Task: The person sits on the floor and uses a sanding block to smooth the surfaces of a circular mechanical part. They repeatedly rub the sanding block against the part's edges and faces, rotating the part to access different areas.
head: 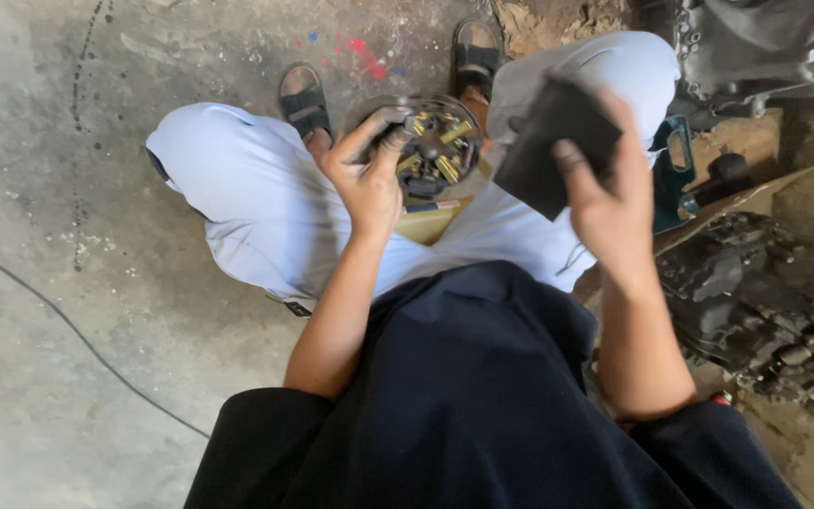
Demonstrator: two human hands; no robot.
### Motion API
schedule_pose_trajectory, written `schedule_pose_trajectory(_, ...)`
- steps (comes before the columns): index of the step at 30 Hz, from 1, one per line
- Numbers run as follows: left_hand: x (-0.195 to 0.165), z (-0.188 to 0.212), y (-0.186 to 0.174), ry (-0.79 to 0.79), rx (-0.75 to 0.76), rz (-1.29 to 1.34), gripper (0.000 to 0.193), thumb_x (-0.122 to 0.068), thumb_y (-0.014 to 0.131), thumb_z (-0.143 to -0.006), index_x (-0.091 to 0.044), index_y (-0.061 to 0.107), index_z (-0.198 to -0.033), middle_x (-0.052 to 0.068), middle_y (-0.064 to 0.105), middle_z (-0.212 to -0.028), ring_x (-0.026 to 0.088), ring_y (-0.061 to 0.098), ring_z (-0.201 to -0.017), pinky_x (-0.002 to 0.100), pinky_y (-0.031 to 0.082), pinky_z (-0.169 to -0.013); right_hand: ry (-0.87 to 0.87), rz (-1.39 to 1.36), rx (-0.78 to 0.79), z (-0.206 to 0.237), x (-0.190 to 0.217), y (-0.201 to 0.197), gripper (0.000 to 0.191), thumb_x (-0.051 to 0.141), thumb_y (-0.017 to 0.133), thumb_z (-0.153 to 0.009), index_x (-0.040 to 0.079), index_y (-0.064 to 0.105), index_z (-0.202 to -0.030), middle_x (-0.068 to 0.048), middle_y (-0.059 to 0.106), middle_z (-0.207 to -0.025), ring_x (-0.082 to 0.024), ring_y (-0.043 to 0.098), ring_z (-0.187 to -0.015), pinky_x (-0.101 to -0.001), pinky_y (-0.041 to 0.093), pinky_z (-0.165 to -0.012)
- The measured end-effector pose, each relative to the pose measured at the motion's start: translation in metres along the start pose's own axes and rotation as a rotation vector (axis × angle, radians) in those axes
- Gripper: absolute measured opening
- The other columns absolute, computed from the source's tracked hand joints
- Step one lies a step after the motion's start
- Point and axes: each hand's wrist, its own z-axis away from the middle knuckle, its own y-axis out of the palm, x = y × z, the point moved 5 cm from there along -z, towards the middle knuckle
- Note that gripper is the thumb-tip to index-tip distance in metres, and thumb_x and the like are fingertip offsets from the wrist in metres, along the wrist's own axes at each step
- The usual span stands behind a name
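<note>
Head view: a round metal part (435, 141) with brass-coloured pieces on its face is gripped at its left rim by the left hand (365, 179), fingers curled around the edge, above the knees of a squatting person. A dark folded sheet (548, 146) is pinched in the right hand (610, 203), fingers closed on it. Greasy engine parts (765, 311) are seen at right on the concrete floor (40, 311).

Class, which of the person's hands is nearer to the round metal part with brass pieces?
Left. The left hand grips the round metal part; the right hand holds a dark pad beside it.
</note>
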Motion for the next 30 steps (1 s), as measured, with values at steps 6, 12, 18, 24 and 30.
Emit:
schedule_pose_trajectory(6, 0.047, 0.011, 0.006, -0.389, 0.042, 0.685, 0.024, 0.008, 0.075, -0.092, 0.009, 0.071, -0.116, 0.016, 0.073, -0.121, 0.022, 0.069, -0.108, 0.034, 0.055, -0.101, 0.128, -0.796, 0.023, -0.021, -0.014, -0.016, 0.044, -0.014, 0.049, -0.090, 0.004, 0.044, -0.130, -0.017, 0.055, -0.146, -0.031, 0.065, -0.125, -0.0467, 0.054, -0.110)
schedule_pose_trajectory(12, 0.028, 0.013, 0.006, -0.290, 0.137, 0.493, 0.026, 0.008, 0.075, -0.093, 0.007, 0.072, -0.119, 0.012, 0.072, -0.118, 0.019, 0.067, -0.109, 0.032, 0.054, -0.101, 0.024, -0.680, 0.148, -0.025, -0.026, -0.007, 0.028, -0.007, 0.060, -0.100, 0.005, 0.057, -0.126, -0.016, 0.066, -0.132, -0.030, 0.070, -0.109, -0.0419, 0.058, -0.099)
schedule_pose_trajectory(18, -0.019, 0.008, 0.007, 0.025, 0.241, -0.044, 0.019, -0.001, 0.071, -0.100, 0.003, 0.072, -0.118, 0.012, 0.073, -0.121, 0.019, 0.067, -0.118, 0.029, 0.050, -0.108, -0.361, 0.290, 0.161, -0.019, 0.010, 0.017, 0.031, 0.009, 0.087, -0.092, 0.011, 0.077, -0.121, -0.009, 0.065, -0.123, -0.029, 0.065, -0.114, -0.0387, 0.054, -0.097)
schedule_pose_trajectory(24, -0.024, 0.007, 0.013, -0.056, 0.200, 0.066, 0.022, 0.000, 0.069, -0.102, 0.003, 0.069, -0.123, 0.010, 0.070, -0.125, 0.016, 0.066, -0.117, 0.027, 0.051, -0.104, -0.541, 0.511, 0.073, -0.025, 0.039, 0.036, 0.035, 0.015, 0.093, -0.089, 0.014, 0.077, -0.119, -0.011, 0.063, -0.133, -0.032, 0.057, -0.115, -0.0409, 0.049, -0.097)
schedule_pose_trajectory(30, -0.013, 0.022, 0.023, -0.138, -0.004, 0.328, 0.022, 0.004, 0.070, -0.100, 0.005, 0.068, -0.122, 0.010, 0.069, -0.124, 0.015, 0.063, -0.116, 0.028, 0.050, -0.105, -0.422, 0.547, -0.065, -0.017, 0.039, 0.051, 0.038, 0.019, 0.096, -0.080, 0.011, 0.077, -0.112, -0.014, 0.062, -0.128, -0.034, 0.057, -0.113, -0.0433, 0.047, -0.095)
